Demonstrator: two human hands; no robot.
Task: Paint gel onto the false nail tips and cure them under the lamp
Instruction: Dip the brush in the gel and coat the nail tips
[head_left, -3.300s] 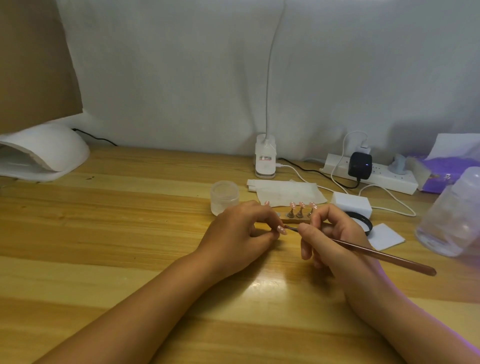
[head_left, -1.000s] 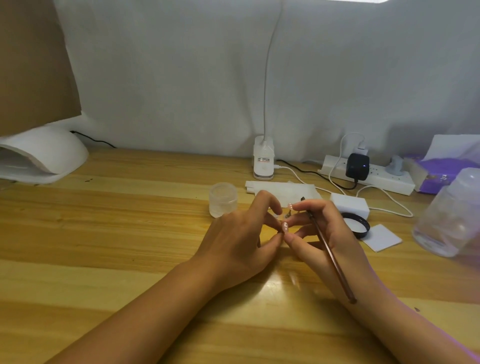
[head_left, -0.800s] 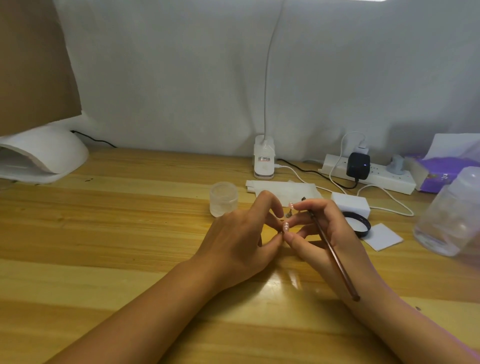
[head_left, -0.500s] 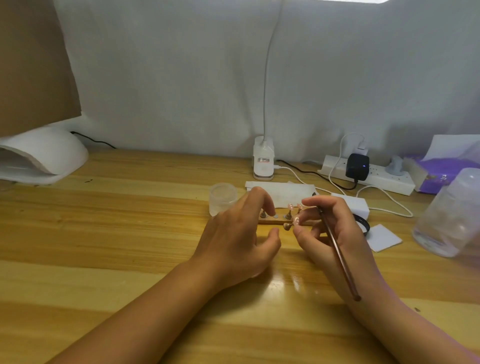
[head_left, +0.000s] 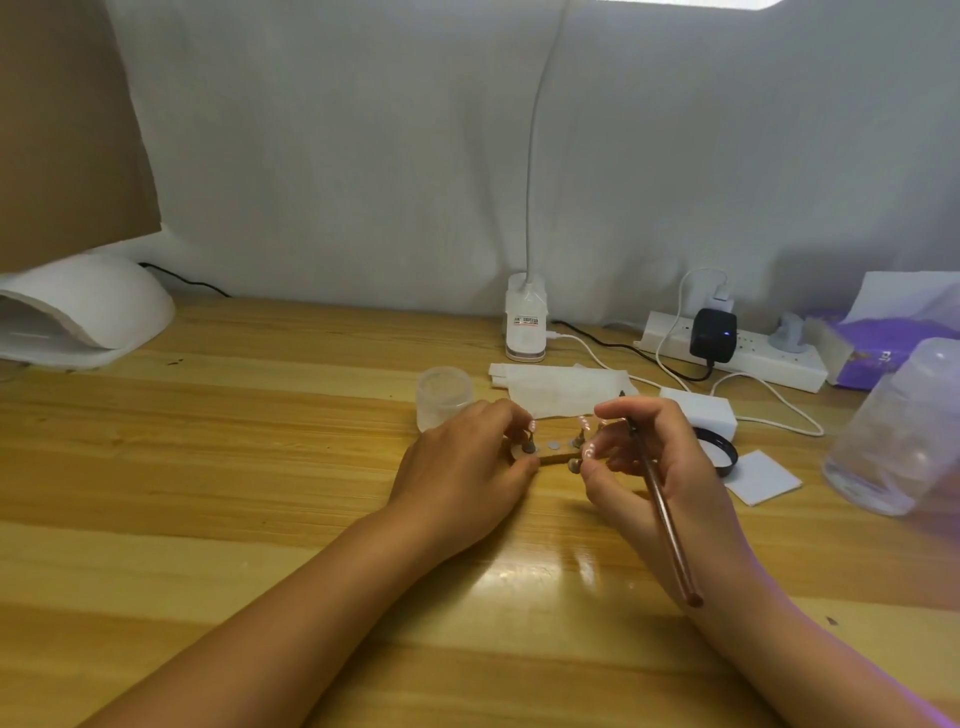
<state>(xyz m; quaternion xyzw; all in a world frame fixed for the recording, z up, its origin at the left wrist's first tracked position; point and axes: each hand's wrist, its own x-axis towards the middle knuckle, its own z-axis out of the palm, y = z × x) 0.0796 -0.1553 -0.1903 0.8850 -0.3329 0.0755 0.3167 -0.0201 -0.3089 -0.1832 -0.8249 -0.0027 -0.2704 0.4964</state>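
Note:
A small wooden holder lies on the table between my hands, with pink false nail tips standing on little pegs. My left hand grips the holder's left end, fingers curled over a tip there. My right hand holds a brown-handled gel brush laid across the palm, bristles pointing away. Its thumb and forefinger pinch a nail tip on its peg at the holder's right end. The white curing lamp sits far left at the back.
Behind the hands are a frosted jar, a folded tissue, a white block and a clip lamp base. A black lid, white pad, clear bottle and power strip are on the right.
My hands, pressed together around one nail tip a second ago, have moved apart. The holder now shows between them, with my left hand on its left end and my right at its right end.

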